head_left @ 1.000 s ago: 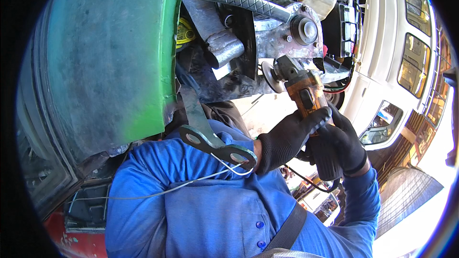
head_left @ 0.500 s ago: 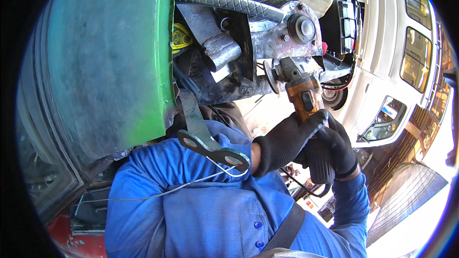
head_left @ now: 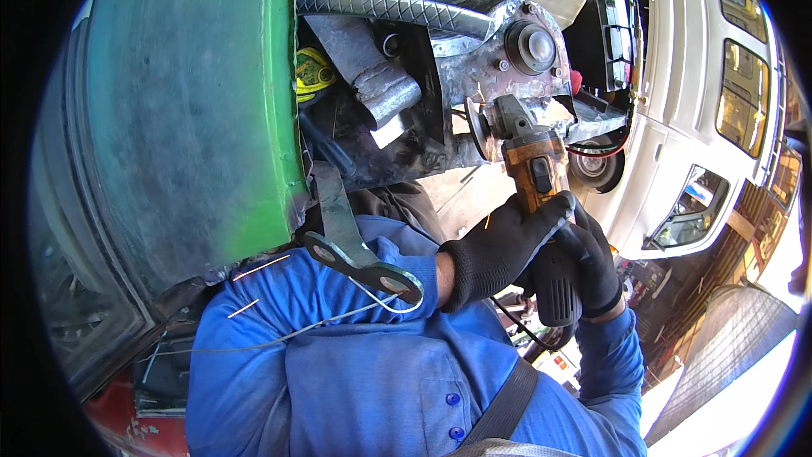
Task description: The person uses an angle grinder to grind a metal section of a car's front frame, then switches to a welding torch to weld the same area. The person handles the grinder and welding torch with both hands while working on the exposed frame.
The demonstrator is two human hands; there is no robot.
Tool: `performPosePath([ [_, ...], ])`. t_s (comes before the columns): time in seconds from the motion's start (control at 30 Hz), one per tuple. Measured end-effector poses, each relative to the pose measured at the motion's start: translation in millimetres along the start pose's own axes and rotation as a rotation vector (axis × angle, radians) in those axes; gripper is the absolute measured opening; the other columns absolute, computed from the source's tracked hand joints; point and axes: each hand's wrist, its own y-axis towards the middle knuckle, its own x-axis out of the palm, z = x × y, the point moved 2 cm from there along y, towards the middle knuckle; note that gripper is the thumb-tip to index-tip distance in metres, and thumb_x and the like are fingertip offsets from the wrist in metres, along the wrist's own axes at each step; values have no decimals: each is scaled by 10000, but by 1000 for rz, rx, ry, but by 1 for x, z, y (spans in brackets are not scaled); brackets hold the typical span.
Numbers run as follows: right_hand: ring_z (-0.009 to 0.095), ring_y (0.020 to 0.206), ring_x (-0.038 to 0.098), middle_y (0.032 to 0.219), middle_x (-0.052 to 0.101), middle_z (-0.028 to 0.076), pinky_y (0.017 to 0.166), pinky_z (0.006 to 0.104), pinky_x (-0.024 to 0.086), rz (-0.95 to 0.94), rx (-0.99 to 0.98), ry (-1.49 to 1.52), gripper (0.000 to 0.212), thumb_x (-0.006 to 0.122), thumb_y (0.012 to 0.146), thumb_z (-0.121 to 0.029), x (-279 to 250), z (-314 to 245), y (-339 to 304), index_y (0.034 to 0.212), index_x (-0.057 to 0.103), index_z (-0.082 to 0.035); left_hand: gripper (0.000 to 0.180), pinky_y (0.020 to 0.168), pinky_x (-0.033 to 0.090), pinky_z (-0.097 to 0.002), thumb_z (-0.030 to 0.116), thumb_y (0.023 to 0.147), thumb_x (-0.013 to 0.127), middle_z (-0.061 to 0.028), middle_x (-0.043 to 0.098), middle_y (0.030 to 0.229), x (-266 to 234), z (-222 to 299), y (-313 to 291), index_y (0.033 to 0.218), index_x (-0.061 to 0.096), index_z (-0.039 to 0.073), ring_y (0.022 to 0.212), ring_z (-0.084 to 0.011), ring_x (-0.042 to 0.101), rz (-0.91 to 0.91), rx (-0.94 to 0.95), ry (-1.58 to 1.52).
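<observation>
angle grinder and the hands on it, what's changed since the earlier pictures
Orange sparks now streak over the left sleeve and near the disc; none showed earlier. The angle grinder's rear end has swung slightly left. Nothing was taken hold of or let go: the left hand and right hand stay closed around it.
</observation>
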Motion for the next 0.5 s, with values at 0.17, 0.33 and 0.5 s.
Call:
performPosePath([
  [0.17,231,1150,735,1433,676,172,949,393,634,-18,-51,41,804,697,1039,-323,3,5,1,1705,392,10,731,922,587,-335,663,1133,565,-115,721,1086,-1,2,-1,1332,672,-32,1006,-172,698,-18,58,-18],
  [0.33,233,1218,729,1467,663,183,994,388,639,84,-96,-175,805,693,1040,-154,5,-12,-18,1740,325,-3,634,923,595,-335,568,1137,627,-107,745,1159,6,-5,2,1408,637,-5,1022,-168,707,-149,40,-87],
  [0.5,271,1301,711,1520,643,208,1033,414,631,106,-199,-540,874,715,1048,-101,14,-13,-18,1773,235,-15,748,1081,579,-365,598,1107,667,-167,731,1341,6,-16,7,1505,583,-30,1247,-218,710,-218,-22,-160],
])
